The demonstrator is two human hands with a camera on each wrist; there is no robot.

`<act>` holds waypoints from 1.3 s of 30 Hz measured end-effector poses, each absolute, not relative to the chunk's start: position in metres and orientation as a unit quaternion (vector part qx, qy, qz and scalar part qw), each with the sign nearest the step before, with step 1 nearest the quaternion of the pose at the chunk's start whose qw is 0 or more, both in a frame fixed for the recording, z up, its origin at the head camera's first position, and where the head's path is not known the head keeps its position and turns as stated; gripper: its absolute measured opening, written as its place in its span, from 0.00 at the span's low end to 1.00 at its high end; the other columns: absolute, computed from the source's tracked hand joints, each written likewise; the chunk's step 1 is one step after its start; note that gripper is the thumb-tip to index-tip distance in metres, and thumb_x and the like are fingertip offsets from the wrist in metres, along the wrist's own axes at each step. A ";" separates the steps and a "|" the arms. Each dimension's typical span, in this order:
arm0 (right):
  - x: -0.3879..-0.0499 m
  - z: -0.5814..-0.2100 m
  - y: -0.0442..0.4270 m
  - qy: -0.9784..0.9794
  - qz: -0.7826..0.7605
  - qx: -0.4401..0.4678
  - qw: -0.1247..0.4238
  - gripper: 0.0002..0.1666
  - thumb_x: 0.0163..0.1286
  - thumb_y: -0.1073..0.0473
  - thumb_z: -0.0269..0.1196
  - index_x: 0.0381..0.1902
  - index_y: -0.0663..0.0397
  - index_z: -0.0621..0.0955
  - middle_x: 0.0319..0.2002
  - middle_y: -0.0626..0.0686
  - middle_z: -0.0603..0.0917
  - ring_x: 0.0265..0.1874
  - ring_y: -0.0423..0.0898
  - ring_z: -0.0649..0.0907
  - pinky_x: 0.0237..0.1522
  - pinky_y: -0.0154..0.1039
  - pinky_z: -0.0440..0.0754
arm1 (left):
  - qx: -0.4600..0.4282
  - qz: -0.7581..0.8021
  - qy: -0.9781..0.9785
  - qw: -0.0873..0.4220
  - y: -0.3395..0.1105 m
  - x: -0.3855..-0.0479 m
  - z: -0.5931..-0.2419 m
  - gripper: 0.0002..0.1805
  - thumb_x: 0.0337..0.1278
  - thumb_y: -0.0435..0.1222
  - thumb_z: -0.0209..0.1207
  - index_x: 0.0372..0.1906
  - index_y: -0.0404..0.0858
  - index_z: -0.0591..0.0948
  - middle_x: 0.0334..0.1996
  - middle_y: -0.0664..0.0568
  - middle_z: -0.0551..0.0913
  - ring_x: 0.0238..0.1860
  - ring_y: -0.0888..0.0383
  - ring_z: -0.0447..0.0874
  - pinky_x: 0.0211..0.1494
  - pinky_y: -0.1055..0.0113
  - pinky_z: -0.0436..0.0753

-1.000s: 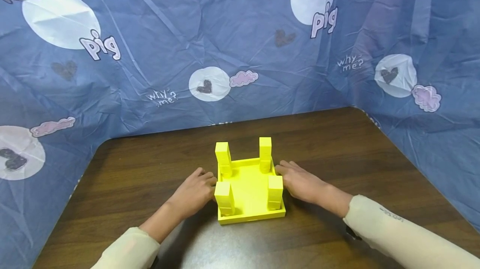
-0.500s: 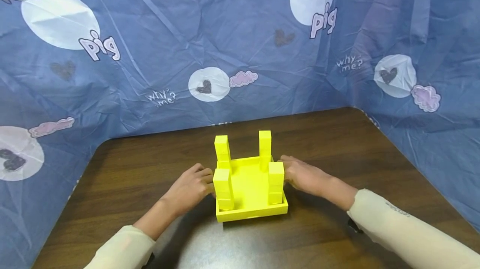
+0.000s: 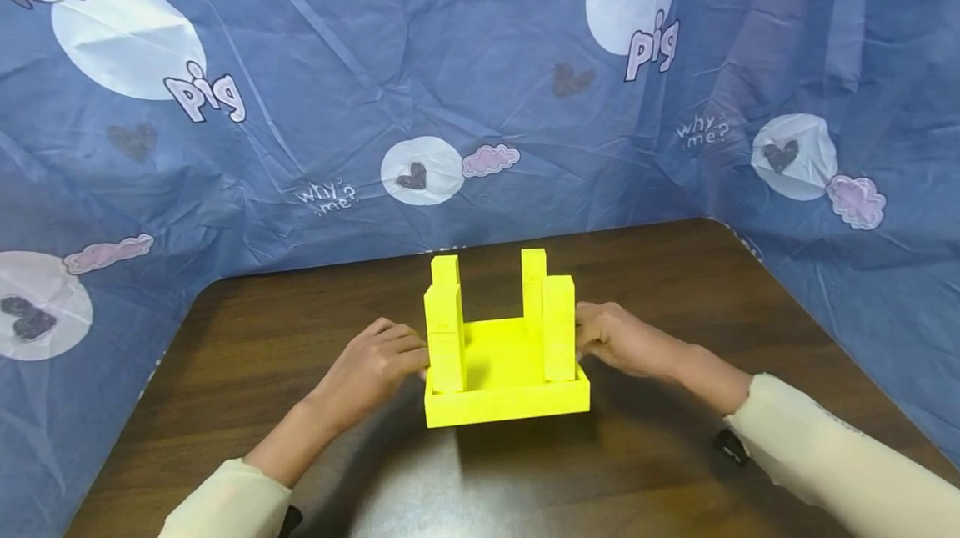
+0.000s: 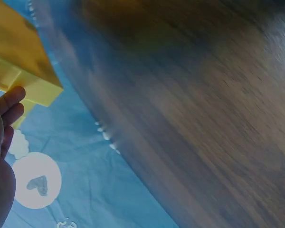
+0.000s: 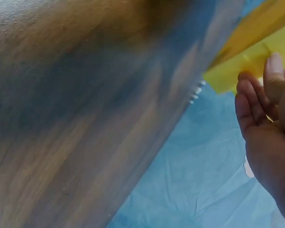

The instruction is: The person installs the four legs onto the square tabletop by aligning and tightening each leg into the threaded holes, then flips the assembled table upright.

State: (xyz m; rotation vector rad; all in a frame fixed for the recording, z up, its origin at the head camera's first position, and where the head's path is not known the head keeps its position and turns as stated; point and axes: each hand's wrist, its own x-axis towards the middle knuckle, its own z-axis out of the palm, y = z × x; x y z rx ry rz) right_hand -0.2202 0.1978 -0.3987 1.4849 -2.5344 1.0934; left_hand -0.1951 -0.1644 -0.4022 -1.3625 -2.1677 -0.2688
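A yellow square tray (image 3: 510, 354) with four block-like posts standing at its corners, like an upturned toy table, is held above the tabletop, its near side tilted up. My left hand (image 3: 375, 363) grips its left side; in the head view the fingertips are partly hidden behind the near left post (image 3: 446, 346). On the opposite side my right hand (image 3: 622, 342) holds the edge. The right wrist view shows the thumb and fingers of the right hand (image 5: 268, 123) on the yellow tray wall (image 5: 228, 78). Fingers of the left hand (image 4: 2, 142) touch the tray (image 4: 38, 88) in the left wrist view.
A dark wood-grain table (image 3: 300, 304) lies beneath, with a shadow under the tray. Blue printed cloth (image 3: 480, 62) hangs behind the table and along its sides. Light sleeves cover both forearms, and a dark strap shows near each wrist.
The tray has risen from near the tabletop, its near side tipping upward, so the near posts now stand higher in the head view. Both hands have moved with it.
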 end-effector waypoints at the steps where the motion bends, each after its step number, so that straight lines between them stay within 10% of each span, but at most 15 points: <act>1: -0.221 -0.398 0.200 -0.803 0.355 0.478 0.018 0.17 0.54 0.77 0.67 0.38 0.55 0.88 0.36 0.48 0.84 0.35 0.38 0.78 0.35 0.33 0.80 | -0.505 -0.115 -0.808 0.281 -0.163 -0.195 -0.400 0.08 0.48 0.28 0.67 0.26 0.42 0.79 0.27 0.57 0.83 0.33 0.60 0.80 0.42 0.65 0.73; 27: -0.217 -0.373 0.213 -0.795 0.456 0.397 -0.052 0.12 0.63 0.74 0.62 0.40 0.58 0.88 0.43 0.53 0.87 0.47 0.40 0.83 0.48 0.36 0.79 | -0.461 -0.250 -0.805 0.279 -0.156 -0.191 -0.377 0.18 0.45 0.17 0.59 0.32 0.43 0.85 0.21 0.61 0.80 0.25 0.65 0.74 0.32 0.67 0.74; 39: -0.213 -0.369 0.215 -0.789 0.495 0.348 -0.111 0.14 0.61 0.78 0.56 0.25 0.62 0.86 0.23 0.59 0.85 0.24 0.43 0.83 0.33 0.42 0.82 | -0.375 -0.343 -0.851 0.133 -0.153 -0.185 -0.364 0.07 0.50 0.28 0.64 0.27 0.44 0.84 0.21 0.65 0.82 0.25 0.68 0.78 0.37 0.63 0.76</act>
